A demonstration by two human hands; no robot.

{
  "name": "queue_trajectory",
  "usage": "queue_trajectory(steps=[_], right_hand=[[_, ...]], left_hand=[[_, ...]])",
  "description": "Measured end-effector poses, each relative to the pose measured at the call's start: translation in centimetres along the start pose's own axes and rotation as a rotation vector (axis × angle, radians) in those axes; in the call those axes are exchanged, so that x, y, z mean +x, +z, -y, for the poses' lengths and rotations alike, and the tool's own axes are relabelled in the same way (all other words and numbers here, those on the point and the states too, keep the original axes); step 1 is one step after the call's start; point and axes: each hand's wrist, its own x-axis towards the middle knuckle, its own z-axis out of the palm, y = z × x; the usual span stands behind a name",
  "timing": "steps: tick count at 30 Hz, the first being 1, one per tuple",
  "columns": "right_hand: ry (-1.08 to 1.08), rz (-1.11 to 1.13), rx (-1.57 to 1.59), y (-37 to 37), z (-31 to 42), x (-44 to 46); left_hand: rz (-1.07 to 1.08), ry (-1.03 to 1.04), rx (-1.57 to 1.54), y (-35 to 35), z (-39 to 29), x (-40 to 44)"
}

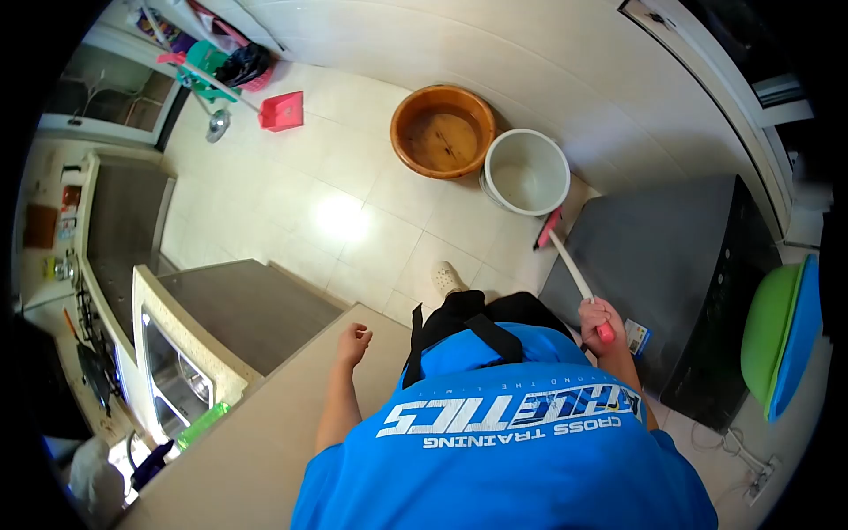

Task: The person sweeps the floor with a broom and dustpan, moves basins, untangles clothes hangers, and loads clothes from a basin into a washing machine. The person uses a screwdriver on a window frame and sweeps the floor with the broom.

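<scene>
My right hand (pixel 602 327) is wrapped round the pink-ended handle of a broom (pixel 572 268). Its pink head with dark bristles rests low at the floor, close beside a white bucket (pixel 527 172). An orange-brown basin (pixel 442 132) with some murky liquid and dark bits in it stands against the bucket. On the other side, my left hand (pixel 354 343) hangs in the air in front of a beige panel, fingers curled in, with nothing visible in it.
A dark grey cabinet (pixel 654 274) stands at my right, with green and blue basins (pixel 782 336) beside it. Ahead left are a pink dustpan (pixel 282 111), a ladle-like metal tool (pixel 217 125) and a pink bin (pixel 256 81). A counter with a sink (pixel 177 375) lies left.
</scene>
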Motion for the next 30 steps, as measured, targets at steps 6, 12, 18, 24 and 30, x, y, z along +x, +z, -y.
queue_trajectory(steps=[6, 12, 18, 24, 30], right_hand=[[-0.038, -0.254, -0.37, 2.0, 4.5, 0.5], [-0.026, -0.647, -1.04, 3.2, 4.8, -0.3], [-0.086, -0.93, -1.38, 4.5, 0.5, -6.9], [-0.253, -0.837, -1.136, 4.3, 1.6, -7.4], [-0.399, -0.696, -1.157, 2.2, 7.3, 1.9]], left_hand=[[0.019, -0.024, 0.03, -1.3, -0.4, 2.0], [-0.065, 0.027, -0.065, -1.0, -4.4, 1.9], [0.077, 0.055, -0.026, 2.9, -4.6, 3.6], [0.171, 0.019, 0.07, 4.2, -6.6, 5.6], [0.083, 0.151, 0.142, 3.2, -14.8, 5.0]])
